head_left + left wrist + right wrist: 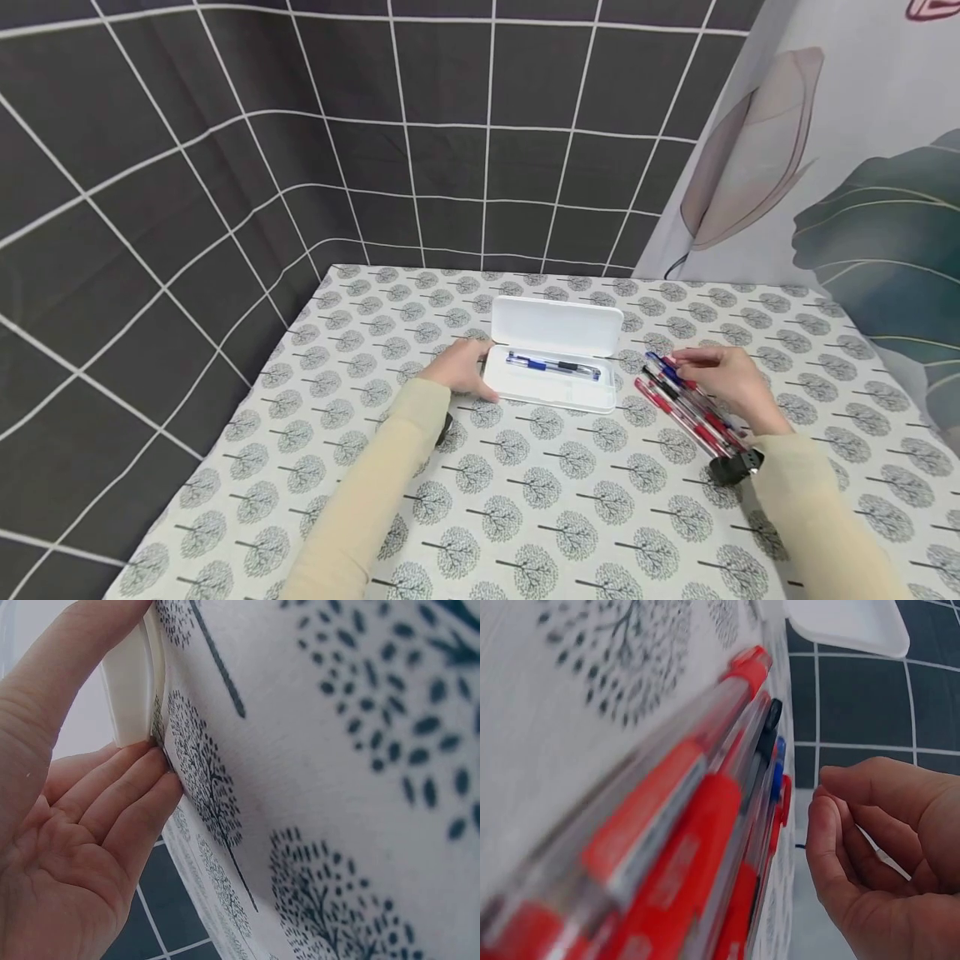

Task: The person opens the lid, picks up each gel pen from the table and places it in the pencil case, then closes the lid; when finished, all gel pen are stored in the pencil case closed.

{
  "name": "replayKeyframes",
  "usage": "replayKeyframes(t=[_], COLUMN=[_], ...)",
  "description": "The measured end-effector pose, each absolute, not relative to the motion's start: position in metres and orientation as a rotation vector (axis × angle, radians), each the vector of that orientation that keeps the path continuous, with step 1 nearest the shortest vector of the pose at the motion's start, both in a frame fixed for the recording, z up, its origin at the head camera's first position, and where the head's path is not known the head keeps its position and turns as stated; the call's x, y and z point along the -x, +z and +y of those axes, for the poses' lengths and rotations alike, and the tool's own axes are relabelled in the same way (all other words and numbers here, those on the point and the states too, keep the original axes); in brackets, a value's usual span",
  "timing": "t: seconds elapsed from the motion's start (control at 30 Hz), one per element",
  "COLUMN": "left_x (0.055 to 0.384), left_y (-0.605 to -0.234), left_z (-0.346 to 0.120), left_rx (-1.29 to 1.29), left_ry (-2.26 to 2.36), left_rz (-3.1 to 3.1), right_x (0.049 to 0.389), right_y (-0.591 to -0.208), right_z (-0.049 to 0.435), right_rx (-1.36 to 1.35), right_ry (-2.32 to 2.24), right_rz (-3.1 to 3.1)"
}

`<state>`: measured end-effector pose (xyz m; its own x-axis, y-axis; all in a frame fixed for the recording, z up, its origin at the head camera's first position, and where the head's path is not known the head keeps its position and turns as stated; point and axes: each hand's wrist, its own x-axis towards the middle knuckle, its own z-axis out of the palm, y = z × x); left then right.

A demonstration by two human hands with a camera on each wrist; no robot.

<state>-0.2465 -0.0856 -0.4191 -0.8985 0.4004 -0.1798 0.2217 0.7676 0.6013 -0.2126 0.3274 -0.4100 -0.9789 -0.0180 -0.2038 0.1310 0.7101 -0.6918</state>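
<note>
A white pencil case (pixel 543 397) lies with its lid (pixel 557 325) raised at the back. Inside are gel pens (pixel 551 365) with blue and black parts. My left hand (pixel 459 368) grips the case's left end, thumb at the front corner and fingers toward the back; the left wrist view shows fingertips against its white wall (pixel 126 697). To the right of the case, a loose bunch of red, black and blue pens (pixel 678 404) lies slanted. Over its far end is my right hand (pixel 723 379), fingers loosely bent, thumb tip near the index finger, no pen visible between them.
A cloth printed with trees (pixel 457 533) covers the table. Dark gridded fabric (pixel 442 158) hangs behind and on the left, and a pale leaf-patterned curtain (pixel 757 208) on the right. A black wrist device (pixel 735 467) overlaps the pens' near ends.
</note>
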Motion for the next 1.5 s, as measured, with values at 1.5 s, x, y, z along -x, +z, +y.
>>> replayKeyframes(t=[1.5], left_x=[0.246], left_y=[-0.419], left_z=[-0.086], left_rx=[-0.489], left_ry=[0.816], left_rz=[2.683], right_x=[0.209], right_y=[-0.42], right_z=[0.351], right_rx=[-0.037], right_ry=[-1.161], right_rz=[2.619])
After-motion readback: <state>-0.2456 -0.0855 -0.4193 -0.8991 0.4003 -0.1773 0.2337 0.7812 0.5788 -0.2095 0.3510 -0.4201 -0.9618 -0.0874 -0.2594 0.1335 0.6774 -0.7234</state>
